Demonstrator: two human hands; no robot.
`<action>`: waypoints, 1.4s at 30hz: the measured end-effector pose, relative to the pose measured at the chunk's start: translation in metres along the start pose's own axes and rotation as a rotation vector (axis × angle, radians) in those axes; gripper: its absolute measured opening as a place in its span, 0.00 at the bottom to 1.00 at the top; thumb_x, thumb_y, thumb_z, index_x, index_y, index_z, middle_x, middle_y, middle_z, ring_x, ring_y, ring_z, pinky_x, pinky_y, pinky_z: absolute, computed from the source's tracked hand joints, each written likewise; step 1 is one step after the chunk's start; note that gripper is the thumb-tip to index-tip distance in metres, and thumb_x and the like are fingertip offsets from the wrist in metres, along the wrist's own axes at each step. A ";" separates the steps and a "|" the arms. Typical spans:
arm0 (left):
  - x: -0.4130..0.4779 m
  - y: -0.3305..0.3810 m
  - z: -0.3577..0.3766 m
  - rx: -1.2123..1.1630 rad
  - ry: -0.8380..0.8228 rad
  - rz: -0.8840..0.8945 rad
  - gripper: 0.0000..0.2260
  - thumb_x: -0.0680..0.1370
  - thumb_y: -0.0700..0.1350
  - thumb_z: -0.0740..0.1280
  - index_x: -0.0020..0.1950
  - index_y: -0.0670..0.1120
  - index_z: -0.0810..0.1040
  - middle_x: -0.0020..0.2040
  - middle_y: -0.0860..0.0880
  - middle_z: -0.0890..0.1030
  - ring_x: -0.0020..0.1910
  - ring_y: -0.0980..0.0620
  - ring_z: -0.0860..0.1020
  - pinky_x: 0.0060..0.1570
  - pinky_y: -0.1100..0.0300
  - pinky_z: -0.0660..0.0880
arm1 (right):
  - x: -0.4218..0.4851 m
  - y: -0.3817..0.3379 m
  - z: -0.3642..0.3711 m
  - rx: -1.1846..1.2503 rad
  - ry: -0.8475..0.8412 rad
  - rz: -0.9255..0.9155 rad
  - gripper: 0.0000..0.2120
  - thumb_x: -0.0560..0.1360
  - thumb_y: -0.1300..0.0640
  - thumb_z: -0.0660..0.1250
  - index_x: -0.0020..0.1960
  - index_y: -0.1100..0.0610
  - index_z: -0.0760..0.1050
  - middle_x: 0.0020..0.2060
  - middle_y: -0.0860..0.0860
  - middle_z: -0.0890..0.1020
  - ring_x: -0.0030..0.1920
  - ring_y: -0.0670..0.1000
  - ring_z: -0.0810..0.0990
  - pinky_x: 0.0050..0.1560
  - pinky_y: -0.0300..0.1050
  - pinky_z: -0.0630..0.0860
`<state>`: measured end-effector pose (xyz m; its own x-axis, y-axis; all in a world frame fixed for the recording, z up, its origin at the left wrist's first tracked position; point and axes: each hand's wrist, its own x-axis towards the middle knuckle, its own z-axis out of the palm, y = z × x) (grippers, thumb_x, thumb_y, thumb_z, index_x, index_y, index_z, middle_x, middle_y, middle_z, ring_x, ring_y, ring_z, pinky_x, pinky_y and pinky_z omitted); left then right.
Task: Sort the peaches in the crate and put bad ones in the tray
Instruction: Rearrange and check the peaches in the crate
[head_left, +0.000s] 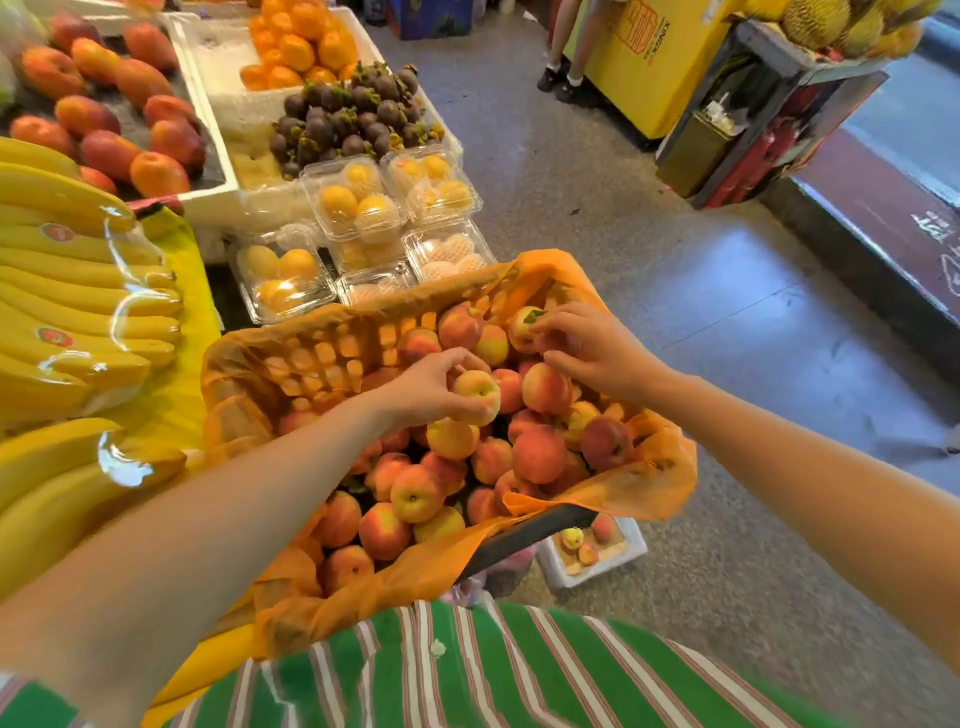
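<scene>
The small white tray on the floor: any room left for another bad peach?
Yes. The white foam tray holds three small peaches and shows bare bottom between them. The orange-lined crate is piled full on its right; its far-left corner is emptier.

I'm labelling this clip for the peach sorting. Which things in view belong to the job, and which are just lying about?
Belong to the job: peaches, crate, white tray on the floor, left hand, right hand.

Just lying about: bananas, mangoes, mangosteens, oranges, clear fruit boxes.
</scene>
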<state>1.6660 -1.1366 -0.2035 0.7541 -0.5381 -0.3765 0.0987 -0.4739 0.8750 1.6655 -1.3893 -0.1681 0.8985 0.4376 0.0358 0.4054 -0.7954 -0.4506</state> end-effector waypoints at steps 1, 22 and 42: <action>0.002 0.000 0.007 0.127 -0.010 0.039 0.24 0.69 0.47 0.77 0.62 0.49 0.73 0.58 0.47 0.76 0.55 0.49 0.77 0.53 0.55 0.77 | -0.009 0.003 -0.001 -0.019 0.024 -0.001 0.17 0.73 0.55 0.68 0.61 0.57 0.77 0.58 0.55 0.78 0.60 0.54 0.75 0.61 0.55 0.72; 0.009 -0.021 0.028 0.779 0.029 0.311 0.25 0.74 0.51 0.70 0.68 0.44 0.70 0.61 0.43 0.71 0.60 0.44 0.71 0.56 0.49 0.72 | -0.045 0.015 0.010 -0.105 -0.060 0.087 0.27 0.73 0.44 0.68 0.70 0.50 0.70 0.77 0.52 0.58 0.74 0.56 0.60 0.72 0.56 0.56; -0.158 -0.097 -0.045 0.882 0.431 0.193 0.18 0.71 0.63 0.60 0.46 0.54 0.83 0.45 0.54 0.83 0.64 0.49 0.74 0.73 0.43 0.51 | 0.039 -0.120 0.134 -0.459 -0.834 -0.364 0.27 0.73 0.40 0.67 0.67 0.51 0.68 0.56 0.53 0.74 0.54 0.56 0.75 0.44 0.46 0.65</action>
<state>1.5671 -0.9742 -0.2150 0.8945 -0.4450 0.0436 -0.4361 -0.8467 0.3049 1.6294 -1.2206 -0.2317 0.3747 0.6985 -0.6097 0.8137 -0.5629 -0.1449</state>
